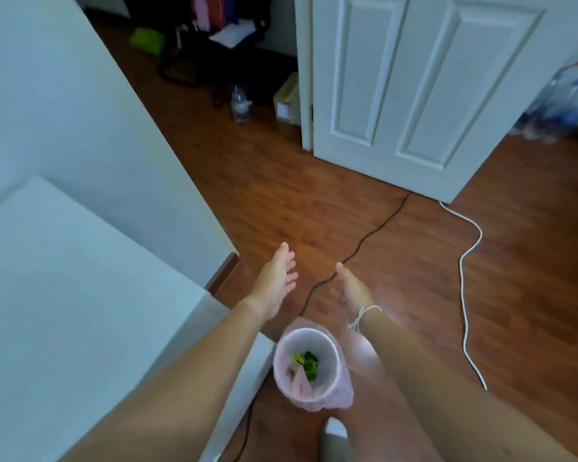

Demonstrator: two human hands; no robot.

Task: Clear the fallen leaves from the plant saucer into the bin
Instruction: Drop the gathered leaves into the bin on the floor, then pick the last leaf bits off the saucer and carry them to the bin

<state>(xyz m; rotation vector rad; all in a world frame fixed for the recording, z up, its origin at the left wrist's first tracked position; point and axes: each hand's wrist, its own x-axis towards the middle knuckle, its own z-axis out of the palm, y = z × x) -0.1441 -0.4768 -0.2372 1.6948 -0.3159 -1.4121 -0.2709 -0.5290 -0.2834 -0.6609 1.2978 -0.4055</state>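
Leaves (pixel 307 362), green and yellow, are seen at the bottom of the bin (pixel 309 335), below and between the two forearms, nearer the body than either hand. Bin is a small round white plastic tub lined with a thin translucent pink bag (pixel 339 400), folded out over the rim. Nothing else can be made out inside; no readable writing or labels anywhere, frame is blurred. Left hand (pixel 276 283) is held out past the bin, fingers extended and loosely spread, nothing gripped. Right hand (pixel 352 290) is held just beside it, edge-on, fingers extended, apparently empty; a white string bracelet (pixel 364 316) is worn on that wrist. Hands are apart, not touching. Floor (pixel 397 261) under the hands is glossy reddish-brown wood-look plank. A thin black cable (pixel 367 236) runs between the hands; a white cable (pixel 464 295) lies well to the right of the right hand. A white flat surface (pixel 64 311) sits left of the left arm. A white panelled door (pixel 414 95) stands beyond the hands.
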